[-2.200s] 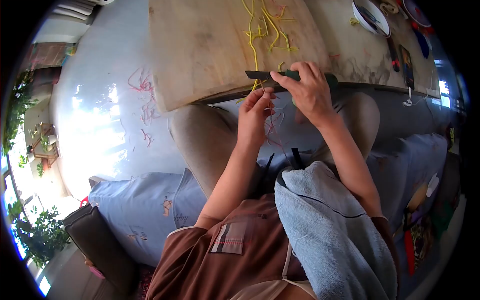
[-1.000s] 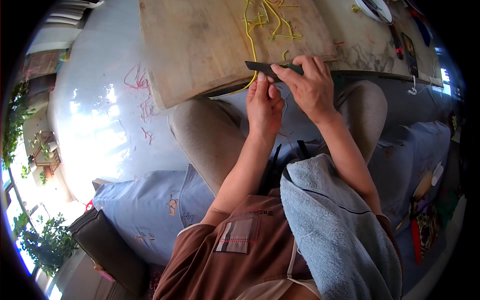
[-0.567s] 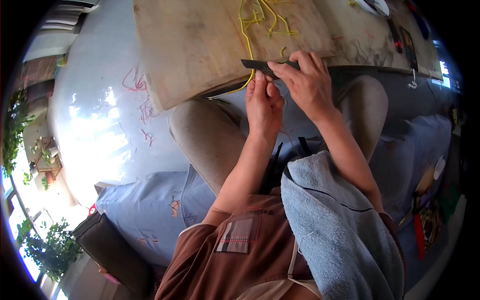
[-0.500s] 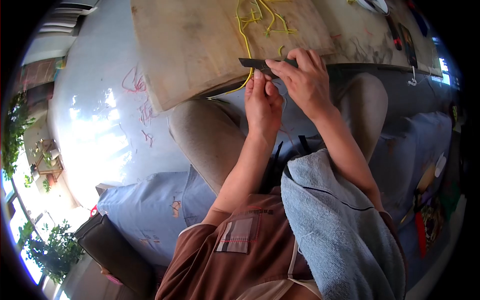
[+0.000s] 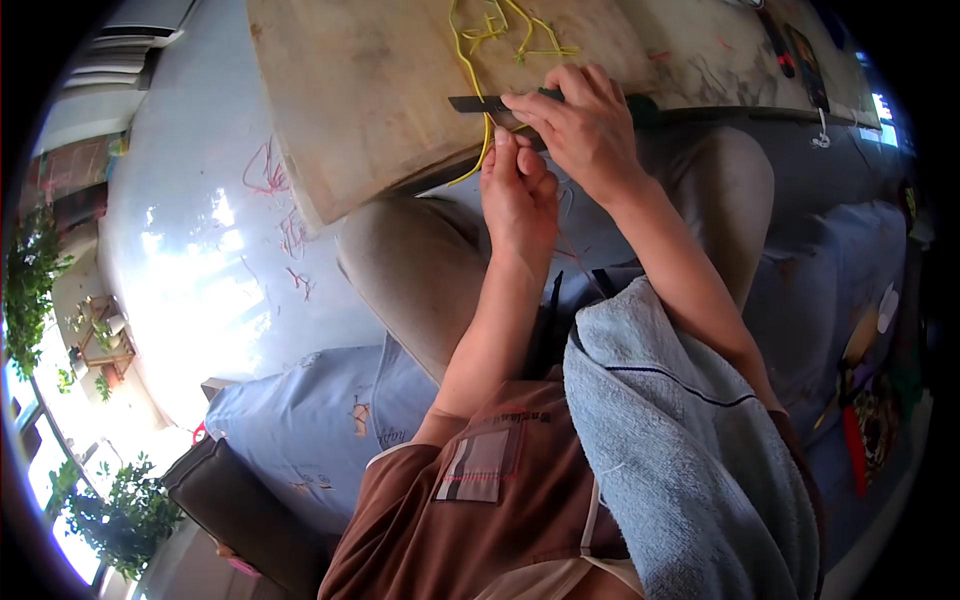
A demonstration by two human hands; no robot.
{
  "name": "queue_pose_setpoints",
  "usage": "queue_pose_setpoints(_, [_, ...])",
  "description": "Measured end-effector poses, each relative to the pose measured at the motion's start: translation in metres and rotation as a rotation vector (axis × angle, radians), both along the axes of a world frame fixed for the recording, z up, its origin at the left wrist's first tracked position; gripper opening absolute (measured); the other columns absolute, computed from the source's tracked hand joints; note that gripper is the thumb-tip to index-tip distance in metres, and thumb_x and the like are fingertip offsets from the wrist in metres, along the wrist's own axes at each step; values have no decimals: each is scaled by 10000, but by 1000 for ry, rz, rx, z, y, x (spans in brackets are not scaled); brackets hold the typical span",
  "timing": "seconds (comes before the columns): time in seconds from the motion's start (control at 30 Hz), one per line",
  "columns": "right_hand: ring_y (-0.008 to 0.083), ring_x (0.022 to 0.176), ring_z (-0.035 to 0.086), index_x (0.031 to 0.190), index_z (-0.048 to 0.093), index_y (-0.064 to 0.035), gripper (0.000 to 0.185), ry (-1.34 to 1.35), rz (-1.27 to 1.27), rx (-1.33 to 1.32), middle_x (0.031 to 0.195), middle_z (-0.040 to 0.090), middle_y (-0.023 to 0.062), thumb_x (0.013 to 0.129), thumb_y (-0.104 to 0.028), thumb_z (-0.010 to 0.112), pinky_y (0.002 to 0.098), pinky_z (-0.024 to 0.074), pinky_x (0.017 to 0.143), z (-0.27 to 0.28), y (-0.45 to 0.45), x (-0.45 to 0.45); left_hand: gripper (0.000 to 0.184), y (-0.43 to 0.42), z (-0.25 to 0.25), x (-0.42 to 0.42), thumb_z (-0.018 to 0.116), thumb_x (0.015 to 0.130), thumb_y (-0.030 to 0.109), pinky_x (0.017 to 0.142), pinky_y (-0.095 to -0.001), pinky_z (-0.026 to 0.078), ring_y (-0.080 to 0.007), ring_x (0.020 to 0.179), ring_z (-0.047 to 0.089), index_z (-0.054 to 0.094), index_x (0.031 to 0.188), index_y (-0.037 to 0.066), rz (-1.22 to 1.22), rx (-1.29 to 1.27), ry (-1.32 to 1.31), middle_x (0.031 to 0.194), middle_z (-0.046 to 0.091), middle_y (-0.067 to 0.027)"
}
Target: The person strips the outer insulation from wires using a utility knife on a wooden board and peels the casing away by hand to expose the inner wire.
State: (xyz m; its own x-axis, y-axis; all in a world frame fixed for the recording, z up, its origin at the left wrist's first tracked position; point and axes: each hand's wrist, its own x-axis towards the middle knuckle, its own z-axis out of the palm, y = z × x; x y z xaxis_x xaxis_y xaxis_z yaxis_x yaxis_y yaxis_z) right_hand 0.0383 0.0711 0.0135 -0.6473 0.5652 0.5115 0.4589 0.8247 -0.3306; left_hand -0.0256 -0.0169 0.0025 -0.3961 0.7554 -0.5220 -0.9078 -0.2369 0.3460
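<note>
My right hand [image 5: 583, 130] grips a knife with a dark, flat blade [image 5: 472, 104] and a green part showing by the fingers. The blade points left over the table's near edge and crosses a yellow wire [image 5: 466, 68]. Just below it, my left hand [image 5: 517, 195] is closed in a pinch, thumb against forefinger, on a thin strand that rises towards the blade. The yellow wire runs down past the left fingertips to the table edge. Whether the strand joins the yellow wire is too small to make out.
More yellow wire pieces [image 5: 540, 45] lie on the wooden board [image 5: 350, 110] ahead. A red-handled tool [image 5: 780, 50] and a dark phone-like object [image 5: 808, 70] are at far right. Reddish wire scraps [image 5: 268, 172] litter the floor. A blue towel [image 5: 660, 420] hangs over my front.
Both hands and the knife have shifted slightly up and left in view. The blade now sits a little farther from the left fingertips, with the thin strand showing between them.
</note>
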Motion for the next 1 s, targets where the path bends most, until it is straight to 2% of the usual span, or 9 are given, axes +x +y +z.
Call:
queue_pose_setpoints(0.3, [258,861,481,874,657,-217,212,-54,-46,47,834,499,34,666,-200,618,372,400,715,14,-10,5,230,1,-10,-2,459,928,274,354,-175,198,-29,404,270,499,784,99,-9,65,15,550,440,43])
queue_pose_setpoints(0.5, [278,880,485,878,662,-212,203,-75,-43,9,871,519,58,686,-204,596,388,406,733,3,4,-12,226,0,-8,-3,461,928,268,355,-176,201,-32,402,276,497,777,105,-31,81,26,543,434,43])
queue_pose_setpoints(0.53, [283,878,484,867,672,-220,177,-79,-111,39,855,525,57,708,-212,595,395,408,736,3,11,-19,225,-1,-8,-3,463,927,268,356,-175,203,-32,402,278,497,774,107,-42,106,34,542,432,44])
queue_pose_setpoints(0.57, [266,884,490,855,680,-227,150,-3,-109,6,820,529,32,722,-220,611,397,410,735,-1,28,-24,216,-3,-8,-3,451,932,260,355,-177,207,-33,412,274,495,787,106,-40,89,17,552,419,44])
queue_pose_setpoints(0.63, [232,861,508,845,683,-231,133,-22,-32,96,781,528,6,723,-224,632,369,420,717,2,39,-33,200,-2,-7,-4,427,940,244,353,-182,215,-34,432,265,490,814,103,-33,65,-15,573,393,46])
queue_pose_setpoints(0.73, [201,809,525,860,677,-229,165,2,19,65,758,522,-8,703,-193,640,334,431,698,9,45,-30,206,-1,-4,-2,436,937,254,358,-181,217,-33,430,266,497,815,100,-22,37,-21,562,405,46])
queue_pose_setpoints(0.87, [197,759,533,903,652,-228,244,-39,64,29,735,491,-8,691,-115,610,334,457,673,27,27,-8,217,-3,-6,-4,439,936,264,366,-177,214,-30,432,271,504,814,96,-40,48,-39,553,412,46])
queue_pose_setpoints(1.0, [194,750,528,855,640,-221,191,-97,-18,10,762,472,-10,689,-128,625,330,461,611,27,8,12,238,-1,-3,-2,474,921,296,348,-186,187,-28,396,277,514,778,109,-10,62,-31,539,432,49])
